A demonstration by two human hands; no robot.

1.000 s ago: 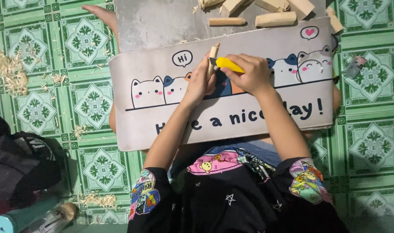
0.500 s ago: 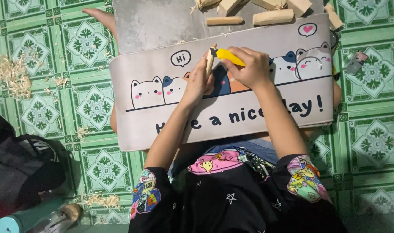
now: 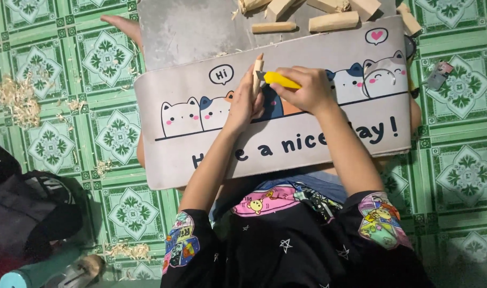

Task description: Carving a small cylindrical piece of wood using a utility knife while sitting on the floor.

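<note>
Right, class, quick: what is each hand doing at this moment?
Left hand: closed around a small wooden stick, held upright.
Right hand: closed on a yellow utility knife, blade at the stick.

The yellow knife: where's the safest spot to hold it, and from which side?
Probably by the yellow handle, coming from the right end, away from the blade. The blade tip points left, at the small wood stick that the left hand holds upright. The right hand already wraps the handle this way.
</note>
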